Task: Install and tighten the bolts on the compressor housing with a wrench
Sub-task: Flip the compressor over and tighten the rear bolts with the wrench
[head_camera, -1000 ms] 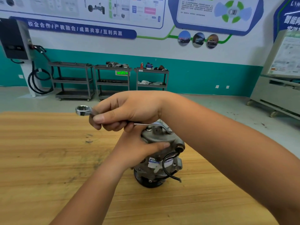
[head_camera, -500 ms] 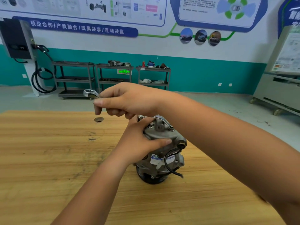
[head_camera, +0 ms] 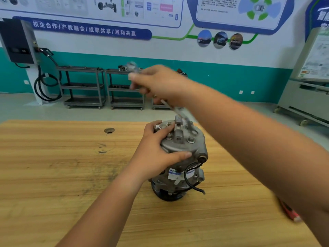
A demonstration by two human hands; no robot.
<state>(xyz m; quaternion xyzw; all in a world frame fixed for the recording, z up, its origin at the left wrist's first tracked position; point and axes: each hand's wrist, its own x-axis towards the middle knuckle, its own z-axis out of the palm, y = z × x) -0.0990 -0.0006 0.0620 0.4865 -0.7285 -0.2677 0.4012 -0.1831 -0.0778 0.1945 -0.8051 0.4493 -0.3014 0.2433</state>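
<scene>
The compressor (head_camera: 195,147) stands upright on the wooden table (head_camera: 53,184), a little right of the middle, with its dark round end down and its grey cap facing up. Several bolts (head_camera: 190,139) sit in the cap around a raised metal block.

The left hand (head_camera: 153,157) grips the top of the compressor from the left side. Its thumb lies across the near edge of the cap and its fingers curl over the far left edge, next to a small shiny fitting (head_camera: 157,127).

The right hand (head_camera: 160,82) is above and behind the compressor, clear of it, with its forearm crossing from the right. Its fingers are curled round the wrench (head_camera: 173,108), which is blurred. One end of the wrench sticks up past the knuckles, and the other slants down towards the top of the cap. The blur hides whether that lower end touches a bolt.

A black cable (head_camera: 186,175) loops down the front of the compressor, and its loose end lies on the table. A small round hole (head_camera: 109,130) shows in the tabletop to the left, well apart from the compressor. A red object (head_camera: 289,212) lies near the right edge of the table, partly hidden by the right arm. Grey shelf carts (head_camera: 83,86) stand against the far teal and white wall.
</scene>
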